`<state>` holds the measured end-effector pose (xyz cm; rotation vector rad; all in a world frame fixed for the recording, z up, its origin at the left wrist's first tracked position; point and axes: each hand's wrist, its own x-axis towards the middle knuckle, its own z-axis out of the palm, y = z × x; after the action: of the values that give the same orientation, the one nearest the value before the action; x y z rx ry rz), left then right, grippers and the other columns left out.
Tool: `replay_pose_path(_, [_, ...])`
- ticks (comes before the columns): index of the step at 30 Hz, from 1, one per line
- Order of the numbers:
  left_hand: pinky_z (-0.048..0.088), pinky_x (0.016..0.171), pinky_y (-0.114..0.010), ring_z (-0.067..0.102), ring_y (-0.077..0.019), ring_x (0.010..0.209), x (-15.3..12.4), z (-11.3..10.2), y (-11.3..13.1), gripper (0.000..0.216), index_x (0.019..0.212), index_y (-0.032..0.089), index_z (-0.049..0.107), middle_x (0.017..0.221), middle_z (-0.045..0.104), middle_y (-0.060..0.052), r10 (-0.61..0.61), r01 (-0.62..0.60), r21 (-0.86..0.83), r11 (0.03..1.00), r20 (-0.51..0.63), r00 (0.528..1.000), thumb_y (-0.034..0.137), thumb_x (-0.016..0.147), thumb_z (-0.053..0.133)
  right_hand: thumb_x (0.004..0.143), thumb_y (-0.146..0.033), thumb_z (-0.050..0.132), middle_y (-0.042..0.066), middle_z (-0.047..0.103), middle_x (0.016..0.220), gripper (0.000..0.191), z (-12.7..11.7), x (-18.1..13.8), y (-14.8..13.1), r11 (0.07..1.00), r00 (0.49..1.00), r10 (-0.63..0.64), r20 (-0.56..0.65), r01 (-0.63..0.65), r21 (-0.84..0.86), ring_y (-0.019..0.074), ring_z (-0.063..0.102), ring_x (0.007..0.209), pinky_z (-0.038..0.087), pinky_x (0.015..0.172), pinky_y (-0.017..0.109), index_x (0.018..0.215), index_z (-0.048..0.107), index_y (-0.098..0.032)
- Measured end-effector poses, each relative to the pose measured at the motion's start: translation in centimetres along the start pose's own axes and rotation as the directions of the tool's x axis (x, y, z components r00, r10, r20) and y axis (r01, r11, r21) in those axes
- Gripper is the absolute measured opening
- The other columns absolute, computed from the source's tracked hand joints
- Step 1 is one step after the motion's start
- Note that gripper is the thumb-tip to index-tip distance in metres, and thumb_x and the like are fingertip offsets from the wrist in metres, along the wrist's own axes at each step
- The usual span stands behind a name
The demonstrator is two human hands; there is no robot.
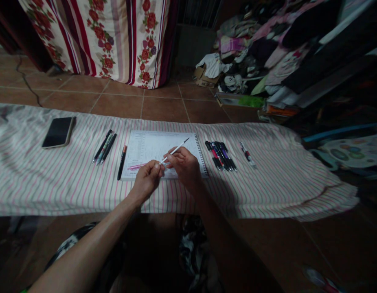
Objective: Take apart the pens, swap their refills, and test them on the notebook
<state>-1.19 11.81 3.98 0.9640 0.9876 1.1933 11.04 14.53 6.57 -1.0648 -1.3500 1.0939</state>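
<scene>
Above a spiral notebook [164, 140], my two hands meet around a slim white pen refill [178, 147] with a dark upper end. My right hand [185, 165] pinches it between thumb and fingers. The fingertips of my left hand [148, 175] are closed at its lower end. Partly behind my left hand, a pink pen part [136, 167] lies on the page. A black pen or marker with an orange end [122, 162] rests along the notebook's left edge.
Several pens [222, 156] lie right of the notebook, with a single pen [247, 154] farther right. More pens [105, 147] and a phone [58, 132] lie left. Everything rests on a striped cloth [268, 179]. Piled clothes [252, 53] and a floral curtain [115, 40] are beyond.
</scene>
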Motion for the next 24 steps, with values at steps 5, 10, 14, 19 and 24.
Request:
replay_pose_path(5, [0.026,0.046,-0.023,0.032,-0.0078,0.047,0.06,-0.05,-0.12,0.029,0.062,0.018,0.05,0.054,0.042,0.004,0.001,-0.001,0.003,1.0,0.003,1.0,0.043,0.075,0.055,0.074,-0.032,0.059,-0.001,0.063,0.071,0.015,0.09,-0.03,-0.03,1.0,1.0,0.001,-0.006,-0.001,0.026,0.012,0.064,0.063,0.053,0.053,0.022,0.08,0.053,-0.019])
replay_pose_path(10, [0.027,0.048,-0.023,0.035,-0.0084,0.049,0.16,-0.19,-0.32,0.03,0.063,0.017,0.05,0.057,0.045,0.002,0.011,-0.011,0.005,1.0,0.007,1.0,0.044,0.075,0.056,0.075,-0.031,0.058,0.001,0.064,0.074,0.015,-0.04,0.02,-0.28,0.999,0.999,0.017,0.045,-0.018,0.033,0.0124,0.064,0.067,0.055,0.056,0.023,0.081,0.052,-0.018])
replay_pose_path(14, [0.029,0.051,-0.023,0.038,-0.0094,0.053,0.22,-0.32,-0.51,0.031,0.064,0.016,0.051,0.058,0.046,0.001,0.011,-0.011,-0.007,1.0,0.019,1.0,0.044,0.076,0.055,0.075,-0.031,0.058,0.001,0.064,0.074,0.015,-0.2,0.06,-0.27,0.999,0.998,0.018,0.052,-0.021,0.047,0.0124,0.064,0.067,0.056,0.057,0.024,0.081,0.052,-0.018])
replay_pose_path(19, [0.031,0.054,-0.024,0.039,-0.0099,0.055,0.23,-0.37,-0.6,0.028,0.064,0.016,0.052,0.058,0.045,0.002,0.021,-0.02,-0.047,0.999,0.036,0.999,0.041,0.077,0.057,0.075,-0.03,0.059,0.001,0.065,0.074,0.015,-0.26,0.06,0.04,0.998,0.999,0.011,0.05,-0.014,0.059,0.0125,0.065,0.066,0.056,0.058,0.025,0.081,0.052,-0.018])
replay_pose_path(24, [0.033,0.057,-0.024,0.041,-0.0103,0.057,0.4,-0.42,-0.83,0.028,0.063,0.016,0.051,0.057,0.045,0.002,0.033,-0.029,-0.086,0.996,0.04,0.999,0.04,0.077,0.057,0.075,-0.031,0.06,0.001,0.065,0.075,0.016,-0.28,0.02,0.09,0.998,0.999,-0.007,0.045,0.004,0.059,0.0126,0.065,0.068,0.056,0.059,0.025,0.081,0.053,-0.019])
